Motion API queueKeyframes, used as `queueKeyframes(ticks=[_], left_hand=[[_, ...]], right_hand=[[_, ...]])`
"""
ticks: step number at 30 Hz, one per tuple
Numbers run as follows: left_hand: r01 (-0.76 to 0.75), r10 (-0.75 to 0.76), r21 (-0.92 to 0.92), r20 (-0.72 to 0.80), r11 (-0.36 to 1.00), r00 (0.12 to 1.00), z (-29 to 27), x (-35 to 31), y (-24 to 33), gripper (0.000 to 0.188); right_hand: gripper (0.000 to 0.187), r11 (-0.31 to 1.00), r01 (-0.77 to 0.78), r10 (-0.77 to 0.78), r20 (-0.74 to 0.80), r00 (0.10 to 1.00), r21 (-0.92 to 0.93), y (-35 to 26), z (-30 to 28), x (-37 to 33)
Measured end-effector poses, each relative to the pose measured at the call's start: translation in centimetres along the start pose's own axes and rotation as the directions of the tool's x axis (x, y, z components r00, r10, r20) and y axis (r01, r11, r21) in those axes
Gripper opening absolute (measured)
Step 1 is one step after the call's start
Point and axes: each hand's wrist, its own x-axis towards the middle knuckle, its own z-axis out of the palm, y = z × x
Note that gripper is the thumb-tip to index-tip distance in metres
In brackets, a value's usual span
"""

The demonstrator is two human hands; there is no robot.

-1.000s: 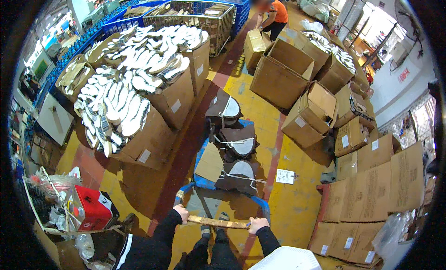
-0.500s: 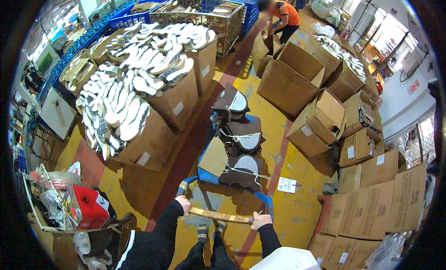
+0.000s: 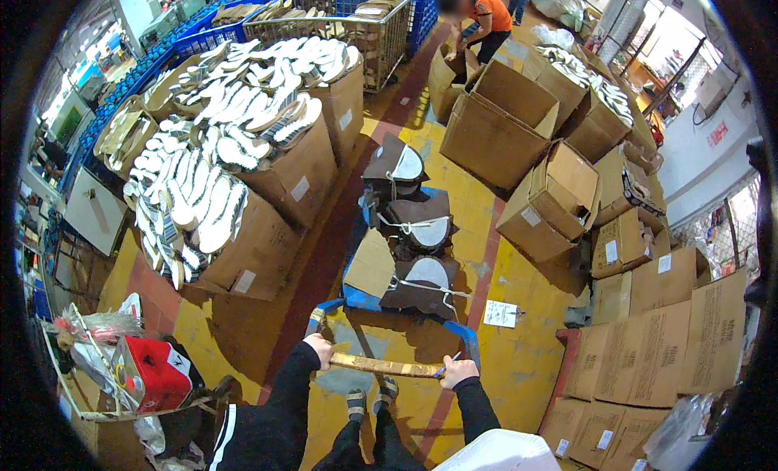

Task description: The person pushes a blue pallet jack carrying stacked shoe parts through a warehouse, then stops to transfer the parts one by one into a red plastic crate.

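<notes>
My left hand [image 3: 319, 350] is closed around the left end of a trolley's push handle [image 3: 385, 364], a bar wrapped in brownish tape. On its right end my right hand [image 3: 458, 371] is closed too, with a blue pen [image 3: 442, 371] sticking out by the fingers. Blue side tubes [image 3: 466, 339] run from the handle to the trolley. Its deck carries three bundles of dark brown and whitish cut pieces tied with white string: a far one [image 3: 395, 165], a middle one [image 3: 419, 220] and a near one [image 3: 425, 286]. A flat cardboard piece [image 3: 369, 263] leans beside them.
Cartons heaped with white soles [image 3: 219, 147] line the left. Open cartons [image 3: 496, 139] and stacked cartons [image 3: 644, 358] line the right. A person in an orange shirt [image 3: 490, 13] bends over a carton ahead. A red tin [image 3: 154, 374] sits near left; a paper sheet [image 3: 500, 314] lies on the floor.
The trolley, cartons and surroundings sit slightly further left in view. Both my hands have stayed on the handle. The person in orange still bends over the carton.
</notes>
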Motion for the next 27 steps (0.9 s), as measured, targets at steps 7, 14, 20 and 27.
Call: queueKeyframes(ticks=[7,14,20,27], left_hand=[[-0.003,0.003,0.003,0.020,1.000,1.000,-0.4,0.0,0.1,0.026],[-0.069,0.070,0.052,-0.024,0.996,0.997,0.4,0.1,-0.1,0.023],[-0.072,0.076,0.095,-0.031,0.993,0.997,0.9,-0.6,-0.2,0.026],[-0.080,0.099,0.177,-0.100,0.981,0.990,1.9,-0.2,-0.1,0.030]], right_hand=[[0.030,1.000,0.012,-0.012,-0.007,1.000,0.007,0.0,-0.3,-0.1],[0.030,1.000,0.001,-0.001,-0.019,1.000,-0.013,0.3,0.4,-0.3],[0.029,1.000,-0.022,0.022,-0.024,0.999,-0.010,-0.3,-0.1,0.1],[0.025,1.000,-0.013,0.013,-0.032,0.999,-0.012,0.2,0.1,-0.1]])
